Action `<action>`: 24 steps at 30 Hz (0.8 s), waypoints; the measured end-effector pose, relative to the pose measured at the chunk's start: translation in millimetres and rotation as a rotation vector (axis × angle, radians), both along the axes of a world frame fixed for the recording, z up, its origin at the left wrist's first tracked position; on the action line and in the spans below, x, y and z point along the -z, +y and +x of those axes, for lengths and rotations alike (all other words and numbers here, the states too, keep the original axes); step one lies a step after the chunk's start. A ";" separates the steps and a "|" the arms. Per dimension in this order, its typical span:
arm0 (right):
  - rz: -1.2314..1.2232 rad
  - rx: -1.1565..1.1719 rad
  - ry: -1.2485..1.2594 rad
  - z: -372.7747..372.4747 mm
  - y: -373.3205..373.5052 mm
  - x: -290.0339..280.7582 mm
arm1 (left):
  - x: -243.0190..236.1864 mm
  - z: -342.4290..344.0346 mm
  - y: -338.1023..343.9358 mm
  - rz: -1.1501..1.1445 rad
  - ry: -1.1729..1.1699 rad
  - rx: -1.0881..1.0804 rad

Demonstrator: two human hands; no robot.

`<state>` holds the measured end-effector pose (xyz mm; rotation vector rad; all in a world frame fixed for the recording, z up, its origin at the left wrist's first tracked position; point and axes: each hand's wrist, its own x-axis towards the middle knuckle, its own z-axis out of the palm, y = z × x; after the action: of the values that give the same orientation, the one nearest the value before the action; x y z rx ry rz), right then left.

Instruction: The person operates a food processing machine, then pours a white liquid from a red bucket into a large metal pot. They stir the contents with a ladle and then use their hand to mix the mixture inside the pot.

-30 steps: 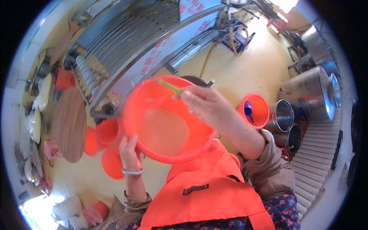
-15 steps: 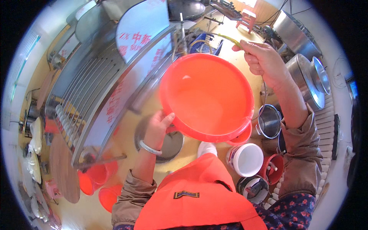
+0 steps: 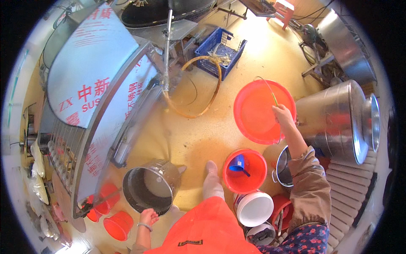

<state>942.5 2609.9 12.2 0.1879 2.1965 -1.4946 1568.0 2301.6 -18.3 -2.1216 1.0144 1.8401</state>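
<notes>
My right hand is closed on the green-gripped wire handle of a large red bucket, which hangs or rests beside a big steel cylinder; whether it touches the floor I cannot tell. My left hand hangs open and empty below a steel pot with pale contents. Right of my legs, a second red bucket holds a blue scoop. A white bucket stands beside it.
A steel machine with film-covered panels fills the left. Ahead are a blue crate and a looped hose on the floor. More red buckets stand lower left; a red stool is at the back.
My left hand has let go of the large red bucket and dropped to the lower left. My right hand has carried the bucket away from my body toward the steel cylinder.
</notes>
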 end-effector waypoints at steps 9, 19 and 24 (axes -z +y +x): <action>-0.166 0.367 -0.199 -120.4 68.7 253.1 | 39.4 -25.8 1.1 0.015 -0.078 -0.079; 0.002 0.093 -0.236 -142.0 92.3 308.5 | 97.1 -93.8 -30.9 0.055 -0.033 -0.193; 0.497 -0.378 0.174 -48.0 34.6 266.7 | 148.0 -103.0 -42.4 0.077 -0.005 -0.394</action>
<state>894.4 2644.5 -254.5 -0.1992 2.5325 -0.7745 1465.0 2259.3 -166.3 -2.4096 0.5383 1.9944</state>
